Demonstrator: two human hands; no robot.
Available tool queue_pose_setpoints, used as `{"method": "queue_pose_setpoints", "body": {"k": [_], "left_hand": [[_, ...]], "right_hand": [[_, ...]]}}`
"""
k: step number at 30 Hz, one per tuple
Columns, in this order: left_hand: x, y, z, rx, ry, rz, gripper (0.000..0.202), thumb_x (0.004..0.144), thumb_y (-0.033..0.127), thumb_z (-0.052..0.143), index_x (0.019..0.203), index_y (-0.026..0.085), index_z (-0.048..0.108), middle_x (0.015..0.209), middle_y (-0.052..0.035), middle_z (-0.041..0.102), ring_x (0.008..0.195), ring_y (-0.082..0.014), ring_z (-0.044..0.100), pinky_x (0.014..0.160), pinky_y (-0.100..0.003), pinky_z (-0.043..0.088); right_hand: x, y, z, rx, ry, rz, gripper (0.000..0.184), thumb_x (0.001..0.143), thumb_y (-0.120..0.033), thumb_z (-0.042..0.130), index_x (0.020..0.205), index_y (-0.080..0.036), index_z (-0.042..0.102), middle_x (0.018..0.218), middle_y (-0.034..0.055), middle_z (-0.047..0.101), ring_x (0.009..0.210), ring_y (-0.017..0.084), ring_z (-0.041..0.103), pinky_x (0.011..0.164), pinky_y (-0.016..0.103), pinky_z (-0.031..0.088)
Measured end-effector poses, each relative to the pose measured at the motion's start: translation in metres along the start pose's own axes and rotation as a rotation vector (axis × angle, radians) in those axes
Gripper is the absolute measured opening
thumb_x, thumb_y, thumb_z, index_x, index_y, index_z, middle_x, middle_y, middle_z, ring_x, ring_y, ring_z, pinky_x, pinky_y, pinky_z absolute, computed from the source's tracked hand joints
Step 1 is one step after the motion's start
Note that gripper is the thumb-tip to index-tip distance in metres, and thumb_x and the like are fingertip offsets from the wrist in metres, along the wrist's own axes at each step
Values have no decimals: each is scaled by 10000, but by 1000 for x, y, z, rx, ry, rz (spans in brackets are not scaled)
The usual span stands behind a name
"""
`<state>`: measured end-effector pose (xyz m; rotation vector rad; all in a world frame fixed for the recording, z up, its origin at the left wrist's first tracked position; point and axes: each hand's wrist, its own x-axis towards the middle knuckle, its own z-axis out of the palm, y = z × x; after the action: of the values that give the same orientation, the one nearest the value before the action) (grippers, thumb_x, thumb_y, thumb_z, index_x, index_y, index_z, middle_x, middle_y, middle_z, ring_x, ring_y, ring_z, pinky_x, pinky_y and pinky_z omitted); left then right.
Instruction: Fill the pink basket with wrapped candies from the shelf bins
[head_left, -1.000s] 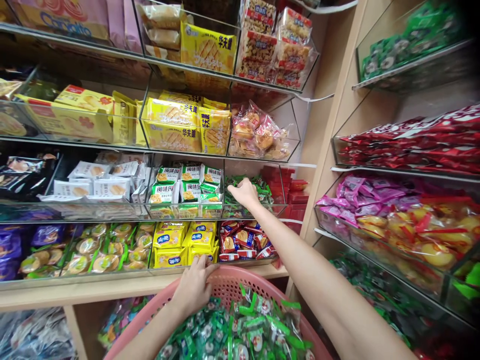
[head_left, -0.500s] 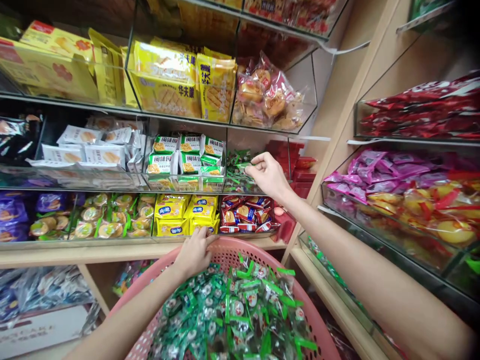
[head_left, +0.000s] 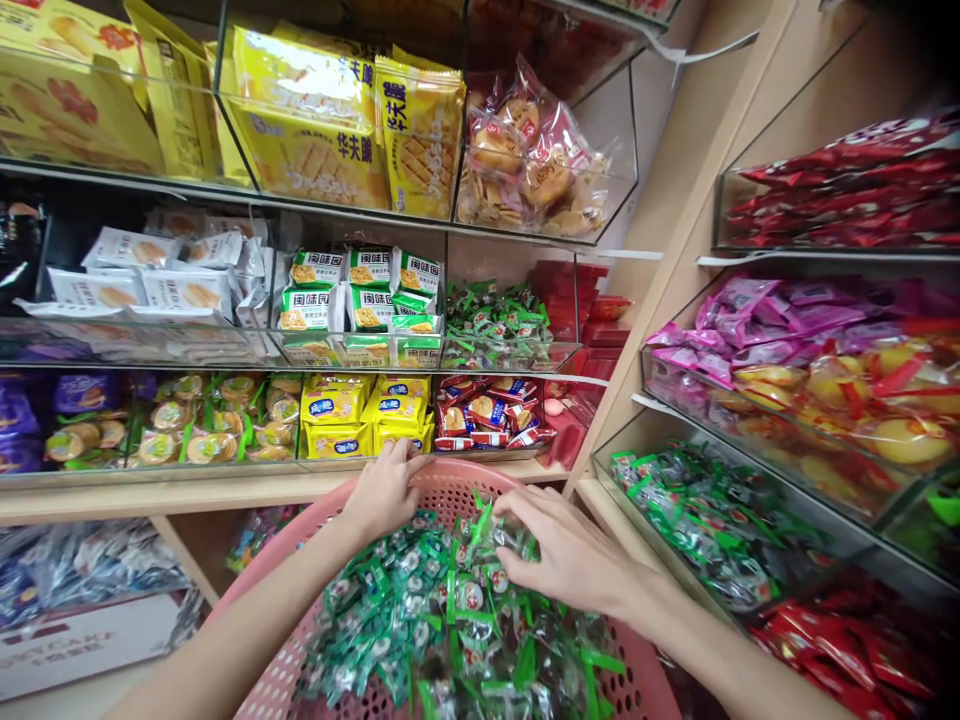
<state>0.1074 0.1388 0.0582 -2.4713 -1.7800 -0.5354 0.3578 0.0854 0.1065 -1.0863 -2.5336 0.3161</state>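
Observation:
A round pink perforated plastic basket [head_left: 459, 472] tilts toward me below the shelves. Smaller teal-green wrapped sweets [head_left: 379, 610] fill its left side; larger clear-wrapped pieces with bright green ends [head_left: 480, 655] fill the right. My left hand [head_left: 382, 490] grips the basket's far rim. Over the larger pieces hovers my right hand [head_left: 559, 545], its thumb and fingers curved and apart, the fingertips close to or touching the wrappers. Small green-wrapped sweets [head_left: 495, 315] lie in a clear shelf bin above the basket.
Clear bins hold white-and-green packets [head_left: 371, 290], yellow packets [head_left: 337, 410], red-and-blue biscuit packets [head_left: 491, 410] and large yellow wafer bags [head_left: 307, 130]. Angled bins on the right hold pink-wrapped sweets [head_left: 757, 310] and green-ended sweets [head_left: 720, 530]. A white box [head_left: 82, 645] sits lower left.
My right hand has dropped from the shelf bin of small green sweets into the basket, its pinch opened. My left hand stays on the rim. The view has shifted slightly.

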Motion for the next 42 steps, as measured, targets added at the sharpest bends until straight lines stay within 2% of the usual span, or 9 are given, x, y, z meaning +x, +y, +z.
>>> {"method": "queue_pose_setpoints", "body": {"k": [6,10,15,18,23,26,34,39,42], "left_hand": [[-1,2,-4,-3,6,3,543,731,116,424,1248,225,546,1065,-81,486,1027,-237,450,880,-375,434],[-1,1,-5,-9,-4,-1,543,727,115,425,1246,211,552,1070,-86,489,1037,-233,450,902,-367,428],[-1,0,-5,0,-7,-3,517,737,123,427,1229,209,562,1055,-87,486,1035,-234,449,910,-373,426],[-1,1,-5,6,1,2,510,742,128,428,1226,207,564,1050,-90,486,1041,-237,447,897,-372,435],[-1,0,-4,8,15,8,520,738,123,422,1232,206,562,1051,-89,486,1025,-233,456,892,-372,438],[-1,-1,-4,12,11,9,521,737,124,421,1234,196,561,1054,-92,488,1024,-234,457,896,-376,438],[0,-3,-4,3,7,16,541,727,115,414,1243,198,554,1053,-86,485,1024,-227,458,907,-368,426],[0,-4,-2,-6,9,15,554,718,107,407,1246,196,552,1043,-84,486,1013,-226,459,902,-364,422],[0,-3,-2,-17,13,19,557,715,102,403,1242,205,554,1045,-83,489,1012,-227,460,898,-367,421]], "right_hand": [[-2,-2,-12,9,-71,49,319,783,-269,514,1099,-235,535,1121,51,592,1078,241,508,905,361,380],[-12,-6,-32,13,-248,151,382,732,-240,532,1115,-236,544,1108,62,592,1022,255,537,841,346,409],[-21,-6,-51,-34,-447,242,398,654,-162,549,1047,-219,560,966,45,603,919,237,559,775,329,425],[-19,-9,-53,-43,-508,257,443,640,-119,558,1079,-177,544,1046,75,583,970,242,546,807,328,429],[-18,-6,-44,-63,-530,232,621,639,-36,559,1238,-170,463,1319,123,469,1243,273,406,999,350,348],[-21,-1,-37,-68,-554,235,712,643,-24,573,1319,-166,397,1393,146,408,1330,283,307,1064,371,283],[-17,-16,-30,-148,-558,325,792,623,-23,687,1348,-124,383,1284,198,505,1220,341,442,982,411,371],[-18,-23,-30,-147,-503,299,778,625,-153,771,1316,-133,413,1261,184,524,1185,344,467,972,421,379],[-17,-24,-28,-160,-486,293,712,645,-125,752,1285,-117,440,1223,182,553,1168,332,484,979,417,375]]}}
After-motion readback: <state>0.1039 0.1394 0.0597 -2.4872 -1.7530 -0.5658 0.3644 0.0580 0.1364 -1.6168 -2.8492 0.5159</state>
